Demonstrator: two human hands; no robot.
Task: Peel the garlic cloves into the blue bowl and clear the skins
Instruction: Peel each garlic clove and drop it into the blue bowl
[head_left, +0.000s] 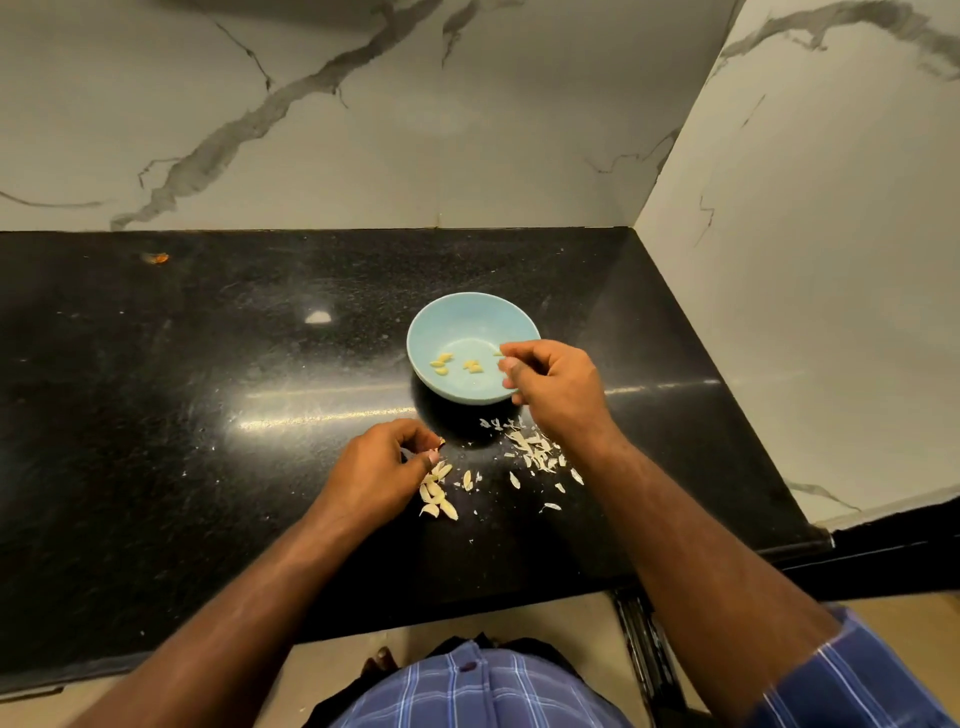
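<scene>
A light blue bowl (457, 325) stands on the black counter and holds several peeled yellow cloves (441, 362). My right hand (553, 384) hovers over the bowl's right rim with curled fingers, and a small pale clove (497, 353) shows at its fingertips. My left hand (382, 465) rests on the counter in front of the bowl, its fingertips pinching a small piece of garlic (441, 442). Unpeeled cloves (436, 496) lie in a small heap just right of that hand. Loose white skins (535, 449) are scattered below the bowl, under my right wrist.
The black granite counter (208, 415) ends in a front edge near my body and a right edge by the marble side wall (805, 260). A small orange scrap (156, 257) lies at the far left by the back wall.
</scene>
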